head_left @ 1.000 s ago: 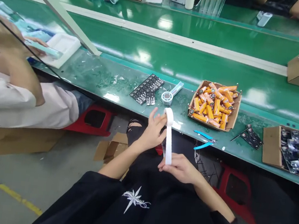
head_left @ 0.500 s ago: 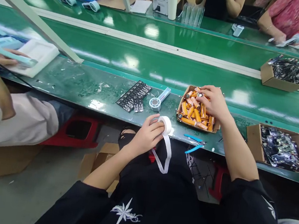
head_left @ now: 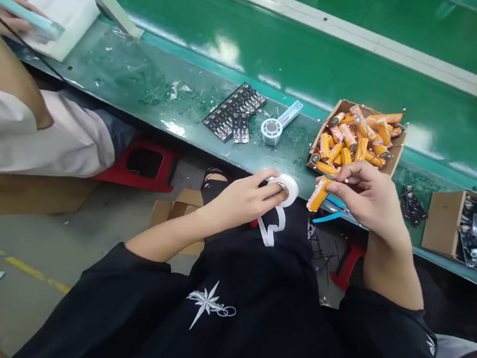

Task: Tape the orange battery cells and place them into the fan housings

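- While gripping a small roll of white adhesive tape point(head_left: 288, 189) between thumb and fingertips, the left hand point(head_left: 244, 200) is holding it just off the near edge of the green workbench point(head_left: 153, 94), over the lap.
- A loose white tail of tape point(head_left: 271, 229) is hanging below the roll, curling and folding on itself.
- The right hand point(head_left: 368, 196) is closing its fingers round an orange cylindrical battery cell point(head_left: 319, 194), tilted, with its lower end pointing toward the roll; the two are sitting just beside each other, and contact cannot be confirmed.
- An open cardboard box of orange cells point(head_left: 357, 138) is standing on the bench directly behind the right hand.
- Blue-handled cutters point(head_left: 331, 215) are lying at the bench edge, partly hidden under that hand.
- Further left, a round white part with a flat handle point(head_left: 276, 127) and a strip of black circuit boards point(head_left: 233, 112) are resting on the bench.
- At far left, another person's arm point(head_left: 12, 84) is working beside a white foam tray point(head_left: 63, 15).
- Risk, as a judgement: the slack tail is likely to stick to itself or to the black clothing, spoiling the length.
- Risk: the cell is being held over open floor, so a loosened grip would drop it.
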Motion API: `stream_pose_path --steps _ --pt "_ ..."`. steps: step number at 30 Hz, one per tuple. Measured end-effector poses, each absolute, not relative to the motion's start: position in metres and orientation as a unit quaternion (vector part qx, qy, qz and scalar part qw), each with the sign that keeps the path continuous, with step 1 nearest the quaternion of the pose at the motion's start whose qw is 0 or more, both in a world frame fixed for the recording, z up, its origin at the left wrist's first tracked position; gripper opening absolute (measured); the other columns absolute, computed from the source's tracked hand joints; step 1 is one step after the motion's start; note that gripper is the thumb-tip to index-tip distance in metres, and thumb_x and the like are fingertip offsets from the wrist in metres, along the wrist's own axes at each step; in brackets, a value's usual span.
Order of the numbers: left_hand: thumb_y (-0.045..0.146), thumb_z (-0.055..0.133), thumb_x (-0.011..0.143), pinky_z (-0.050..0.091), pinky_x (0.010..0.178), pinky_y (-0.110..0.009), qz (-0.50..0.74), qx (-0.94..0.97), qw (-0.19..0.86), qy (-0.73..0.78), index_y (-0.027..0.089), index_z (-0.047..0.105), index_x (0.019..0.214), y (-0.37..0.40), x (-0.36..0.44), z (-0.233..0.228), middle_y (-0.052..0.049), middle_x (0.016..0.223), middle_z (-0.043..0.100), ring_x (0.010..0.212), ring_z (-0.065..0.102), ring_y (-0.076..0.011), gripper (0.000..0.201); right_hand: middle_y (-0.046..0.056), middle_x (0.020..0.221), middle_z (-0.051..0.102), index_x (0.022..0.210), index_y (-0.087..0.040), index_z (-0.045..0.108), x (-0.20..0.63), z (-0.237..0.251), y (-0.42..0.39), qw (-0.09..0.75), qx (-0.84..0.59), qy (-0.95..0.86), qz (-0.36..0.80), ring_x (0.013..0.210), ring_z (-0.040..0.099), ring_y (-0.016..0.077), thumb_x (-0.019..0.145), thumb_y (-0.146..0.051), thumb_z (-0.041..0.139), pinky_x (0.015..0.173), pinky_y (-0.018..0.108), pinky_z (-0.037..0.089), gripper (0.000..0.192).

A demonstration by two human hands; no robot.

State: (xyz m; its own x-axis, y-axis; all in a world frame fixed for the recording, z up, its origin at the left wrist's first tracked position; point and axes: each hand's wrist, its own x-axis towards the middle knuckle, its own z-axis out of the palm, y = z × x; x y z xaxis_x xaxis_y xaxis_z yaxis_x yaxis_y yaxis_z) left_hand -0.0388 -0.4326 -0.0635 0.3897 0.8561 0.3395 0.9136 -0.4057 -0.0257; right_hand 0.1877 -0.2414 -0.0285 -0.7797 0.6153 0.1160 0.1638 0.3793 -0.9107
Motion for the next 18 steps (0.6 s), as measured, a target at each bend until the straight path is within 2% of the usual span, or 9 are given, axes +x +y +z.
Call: stream_pose_path --steps 4,7,14,16,18 --pt "0.006 0.053 0.107 0.058 0.115 -0.04 -0.072 -0.845 0.117 -0.517 0.012 0.072 0.129 -0.434 -0.035 -0.059 -0.01 0.118 0.075 0.133 0.066 -0.0272 0.029 0.004 0.089 0.082 0.105 -0.024 0.078 0.18 -0.018 -0.244 0.122 -0.182 -0.884 0.413 0.081 0.08 0.0249 0.099 -0.049 0.08 0.075 0.033 0.06 0.026" --pt "0.003 0.05 0.106 0.055 0.12 -0.039 -0.065 -0.854 0.102 -0.507 0.011 0.075 0.124 -0.434 -0.031 -0.059 -0.011 0.116 0.076 0.136 0.065 -0.0269 0.031 0.003 0.083 0.082 0.106 -0.023 0.084 0.169 -0.02 -0.242 0.066 -0.137 -0.928 0.341 0.073 0.076 0.022 0.103 -0.04 0.073 0.072 0.031 0.054 0.02" --pt "-0.002 0.048 0.096 0.045 0.133 -0.045 -0.065 -0.866 -0.067 -0.492 0.02 0.078 0.123 -0.429 -0.026 -0.062 -0.009 0.128 0.077 0.151 0.055 -0.0248 0.046 0.0 0.068 0.076 0.095 -0.025 0.087 0.145 -0.03 -0.237 -0.046 -0.05 -0.95 0.304 0.059 0.065 0.0172 0.099 -0.027 0.073 0.063 0.029 0.044 0.014" --pt "-0.002 0.047 0.095 0.045 0.133 -0.046 -0.066 -0.865 -0.075 -0.491 0.02 0.078 0.124 -0.427 -0.025 -0.06 -0.009 0.13 0.077 0.153 0.054 -0.0252 0.048 0.0 0.07 0.077 0.094 -0.026 0.088 0.146 -0.035 -0.235 -0.037 -0.063 -0.939 0.337 0.06 0.067 0.0176 0.096 -0.027 0.076 0.064 0.03 0.047 0.012" --pt "0.001 0.045 0.099 0.05 0.128 -0.047 -0.074 -0.848 -0.035 -0.524 0.015 0.075 0.128 -0.425 -0.024 -0.055 -0.012 0.126 0.077 0.152 0.055 -0.0288 0.044 0.002 0.077 0.08 0.098 -0.025 0.087 0.15 -0.045 -0.234 0.063 -0.145 -0.902 0.403 0.066 0.071 0.02 0.096 -0.034 0.077 0.068 0.031 0.054 0.014"
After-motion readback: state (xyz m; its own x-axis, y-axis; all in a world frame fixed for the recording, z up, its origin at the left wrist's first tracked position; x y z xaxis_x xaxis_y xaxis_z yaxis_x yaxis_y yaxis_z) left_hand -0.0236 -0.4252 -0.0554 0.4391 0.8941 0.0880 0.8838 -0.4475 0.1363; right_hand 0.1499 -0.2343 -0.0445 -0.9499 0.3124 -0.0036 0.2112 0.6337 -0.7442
